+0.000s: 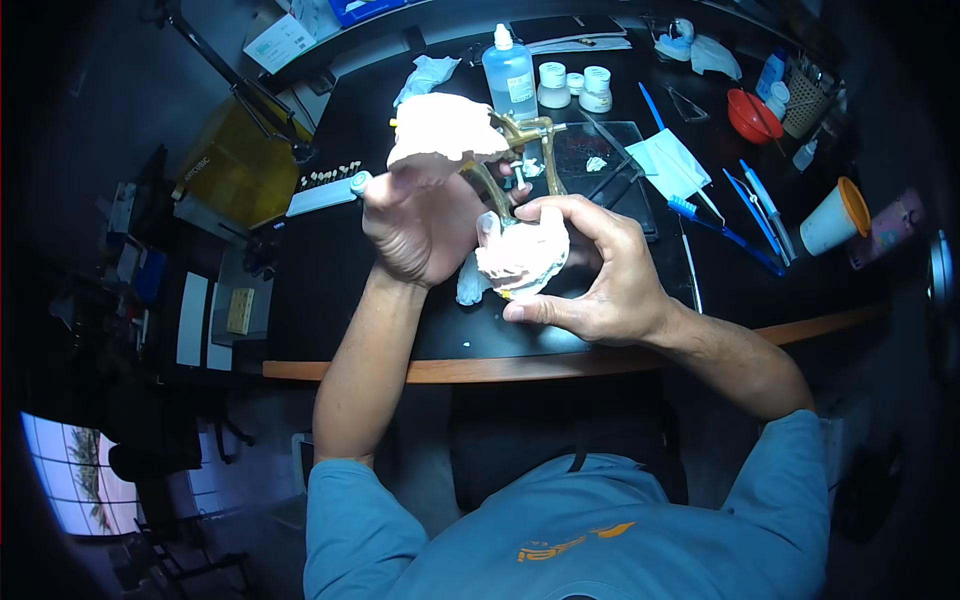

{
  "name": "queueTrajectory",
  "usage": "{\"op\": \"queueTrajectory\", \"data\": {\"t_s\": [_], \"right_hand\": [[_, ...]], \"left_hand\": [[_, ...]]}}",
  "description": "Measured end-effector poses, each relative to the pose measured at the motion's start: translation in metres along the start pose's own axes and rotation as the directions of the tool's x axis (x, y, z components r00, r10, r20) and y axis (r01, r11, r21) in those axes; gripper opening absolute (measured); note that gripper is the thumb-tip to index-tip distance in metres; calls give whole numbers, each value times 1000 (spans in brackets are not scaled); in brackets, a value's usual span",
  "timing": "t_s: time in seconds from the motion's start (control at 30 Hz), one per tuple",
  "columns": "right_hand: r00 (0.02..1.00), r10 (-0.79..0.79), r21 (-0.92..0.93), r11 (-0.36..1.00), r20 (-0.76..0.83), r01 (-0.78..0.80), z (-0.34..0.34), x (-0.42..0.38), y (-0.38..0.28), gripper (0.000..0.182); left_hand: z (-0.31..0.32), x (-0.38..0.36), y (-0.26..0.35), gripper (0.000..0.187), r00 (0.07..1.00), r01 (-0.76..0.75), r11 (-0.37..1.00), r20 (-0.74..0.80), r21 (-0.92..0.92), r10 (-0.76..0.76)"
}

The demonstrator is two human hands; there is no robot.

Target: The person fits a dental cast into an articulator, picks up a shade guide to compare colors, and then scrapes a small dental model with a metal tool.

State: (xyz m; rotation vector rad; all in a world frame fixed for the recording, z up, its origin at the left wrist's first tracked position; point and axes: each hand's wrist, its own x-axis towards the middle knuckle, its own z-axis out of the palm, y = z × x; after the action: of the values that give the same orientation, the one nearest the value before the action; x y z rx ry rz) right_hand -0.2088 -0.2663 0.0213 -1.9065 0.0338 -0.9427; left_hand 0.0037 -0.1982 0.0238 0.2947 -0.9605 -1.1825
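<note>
A brass-coloured dental articulator (556,172) is held up over the desk, hinged wide open. Its upper plaster cast (445,128) glares white under the lamp, so surface detail is lost. Below it hangs the lower plaster cast (522,258), with a tooth-like ridge along its edge. My left hand (425,228) supports the articulator from the left under the upper cast; most of its fingers are hidden behind the frame. My right hand (615,270) grips the lower cast between the thumb at the front and the fingers at the back.
Behind the articulator stand a clear squeeze bottle (511,82) and white-lidded jars (595,92). To the right lie a blue brush (725,236), a white cup (830,228) and a red bowl (754,116). A tooth-shade tray (322,196) is at left. The wooden desk edge (470,372) runs below my hands.
</note>
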Motion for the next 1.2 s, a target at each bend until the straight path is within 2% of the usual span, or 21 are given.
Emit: {"op": "queueTrajectory", "data": {"t_s": [0.1, 0.17, 0.27, 0.37, 0.43, 0.47, 0.6, 0.7, 0.73, 1.2], "right_hand": [[997, -71, -25, 997, -31, 70, -2, 0, 3, 71], [989, -144, -118, 983, -17, 141, -6, 0, 0, 72], [987, -155, -73, 986, -44, 151, -5, -1, 2, 72], [989, -138, -57, 989, -45, 135, -5, -2, 1, 71], [990, -134, -46, 990, -33, 133, -7, -2, 0, 70], [992, -124, -39, 992, -35, 122, -7, -2, -2, 69], [995, -78, 11, 997, -60, 78, -6, -3, -3, 67], [995, -61, 3, 998, -79, 61, -6, -3, -4, 69], [994, -53, 13, 998, -92, 55, -5, -3, -3, 69], [994, -67, -61, 996, -86, 62, -5, -5, -6, 73]], "left_hand": [[2, 1, 5, 107, 1000, -5, 977, 30, 212, -1], [4, 1, 7, 114, 999, 19, 968, 22, 250, -25], [4, 0, 11, 118, 998, 54, 954, 9, 294, -59], [-1, 0, 10, 120, 997, 69, 965, 26, 252, -78], [-8, 2, 10, 115, 989, 63, 979, 118, 196, -88], [-9, -1, 8, 108, 993, 69, 990, 92, 123, -80], [1, 0, 12, 106, 994, 108, 947, -33, 303, -103], [-11, 0, 8, 108, 995, 38, 953, 75, 299, -63], [-10, -1, 10, 110, 995, 87, 939, 24, 333, -100], [-6, -1, 15, 122, 982, 122, 874, 72, 471, -176]]}}
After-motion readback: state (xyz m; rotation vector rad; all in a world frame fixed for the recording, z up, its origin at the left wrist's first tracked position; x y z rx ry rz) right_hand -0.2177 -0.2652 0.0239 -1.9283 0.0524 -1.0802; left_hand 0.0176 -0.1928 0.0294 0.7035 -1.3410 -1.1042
